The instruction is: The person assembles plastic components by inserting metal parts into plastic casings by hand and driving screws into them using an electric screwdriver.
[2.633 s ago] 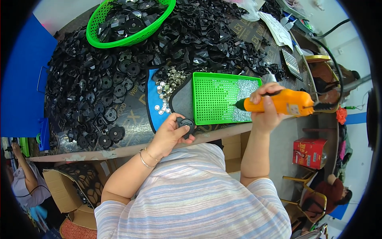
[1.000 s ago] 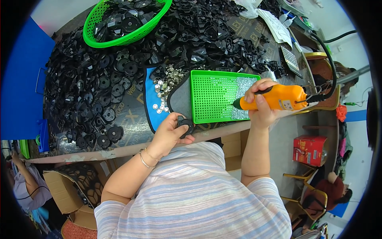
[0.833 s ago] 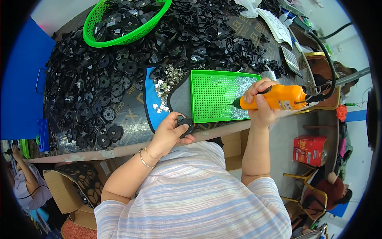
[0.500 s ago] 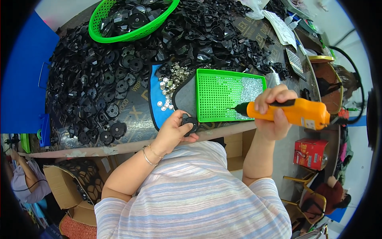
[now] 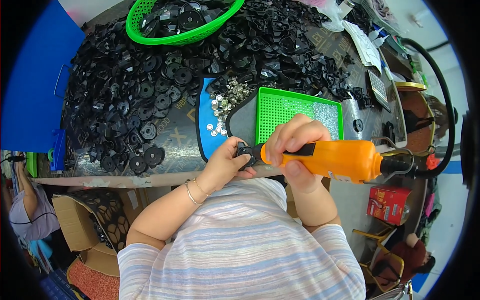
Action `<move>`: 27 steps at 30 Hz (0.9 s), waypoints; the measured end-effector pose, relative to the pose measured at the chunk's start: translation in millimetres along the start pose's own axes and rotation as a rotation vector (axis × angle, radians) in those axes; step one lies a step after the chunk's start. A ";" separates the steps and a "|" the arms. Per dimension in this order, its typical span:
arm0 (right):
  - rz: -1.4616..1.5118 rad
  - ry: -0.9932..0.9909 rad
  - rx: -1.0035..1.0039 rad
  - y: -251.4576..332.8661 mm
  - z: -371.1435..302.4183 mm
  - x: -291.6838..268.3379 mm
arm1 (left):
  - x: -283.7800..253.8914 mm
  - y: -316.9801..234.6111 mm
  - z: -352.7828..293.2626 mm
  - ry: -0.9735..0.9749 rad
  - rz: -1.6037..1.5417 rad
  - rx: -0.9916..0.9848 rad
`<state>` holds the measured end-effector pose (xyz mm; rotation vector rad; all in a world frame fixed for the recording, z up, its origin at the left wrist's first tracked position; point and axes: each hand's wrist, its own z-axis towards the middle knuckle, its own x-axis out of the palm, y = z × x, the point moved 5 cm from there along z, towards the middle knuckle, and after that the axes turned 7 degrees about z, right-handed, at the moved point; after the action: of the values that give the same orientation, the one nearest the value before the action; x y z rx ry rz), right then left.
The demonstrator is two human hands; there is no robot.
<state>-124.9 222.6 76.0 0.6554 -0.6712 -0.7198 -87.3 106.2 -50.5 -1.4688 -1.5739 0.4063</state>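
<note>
In my left hand (image 5: pixel 225 162), fingers closed, is a round black plastic part (image 5: pixel 245 156) held near the table's front edge. My right hand (image 5: pixel 298 152) grips an orange electric screwdriver (image 5: pixel 345 159) lying sideways, its black nose up against that part; the bit's tip is hidden. Just beyond, a green perforated tray (image 5: pixel 280 111) carries many small silvery screws (image 5: pixel 326 116) at its right end. Left of the tray lies a blue and grey mat (image 5: pixel 206 120) with shiny metal caps (image 5: pixel 220 110) heaped on it.
Black plastic parts (image 5: pixel 145 90) cover much of the table. A green basket (image 5: pixel 185 37) of similar parts stands at the far side. From the screwdriver's rear a thick black cable (image 5: pixel 447 125) loops up on the right. Another person (image 5: pixel 30 210) sits at the left edge.
My right hand has brought the screwdriver left and down, from over the tray to the black part. My left hand still holds that part. The whole view has shifted slightly.
</note>
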 end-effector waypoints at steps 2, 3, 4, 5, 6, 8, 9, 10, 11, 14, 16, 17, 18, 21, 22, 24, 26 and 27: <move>0.009 -0.018 0.020 0.6 -0.8 1.3 | -0.2 0.0 0.6 0.001 0.012 0.003; 0.008 -0.018 0.021 0.9 -1.3 0.3 | -0.2 0.7 1.2 0.004 0.007 -0.001; -0.019 0.000 0.023 1.4 -2.3 0.0 | -0.3 1.3 1.4 0.006 0.003 -0.006; -0.045 0.018 0.025 1.6 -2.9 0.4 | -0.4 1.7 1.5 0.007 0.003 -0.007; -0.046 0.016 0.025 1.3 -2.9 1.2 | -0.4 1.7 1.5 0.007 -0.001 -0.001; -0.021 -0.002 0.035 0.2 -1.5 2.2 | 0.1 1.4 2.0 0.008 -0.005 0.004; -0.022 -0.004 0.035 1.3 -1.0 2.0 | 0.4 1.1 1.4 0.002 -0.006 -0.003; -0.017 0.011 0.053 1.9 -0.4 2.2 | 0.5 0.7 1.1 -0.003 -0.008 -0.008; -0.013 0.027 0.070 1.6 0.0 2.4 | 0.7 0.0 1.1 -0.003 -0.008 -0.009; -0.022 0.016 0.060 -0.4 -0.8 1.4 | 0.4 0.2 0.9 -0.005 0.002 -0.016; -0.014 0.011 0.073 -1.7 -0.4 1.7 | 0.2 0.3 1.1 0.010 -0.019 -0.012; -0.005 0.006 0.084 -2.8 0.0 1.8 | -0.1 0.7 1.2 0.009 -0.020 -0.014; -0.005 0.005 0.085 -4.1 0.2 1.9 | -0.4 0.8 1.2 0.008 0.003 -0.011; -0.007 0.042 0.096 -6.5 1.3 3.6 | 0.3 -1.5 0.4 -0.001 0.035 -0.009; -0.032 0.050 0.110 -6.1 1.4 4.6 | 0.1 -1.9 -0.3 -0.013 0.044 -0.010; -0.057 0.057 0.123 -6.3 1.1 5.2 | -0.4 -0.9 0.3 -0.015 0.040 -0.002; -0.061 0.042 0.130 -6.2 0.9 4.0 | -1.7 0.2 1.1 -0.014 0.038 0.006; -0.062 0.040 0.128 -5.1 1.9 4.4 | -1.9 0.6 1.7 0.017 0.037 0.005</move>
<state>-125.7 215.8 74.8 0.8094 -0.6666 -0.7232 -88.5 105.1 -52.5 -1.4960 -1.5332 0.4178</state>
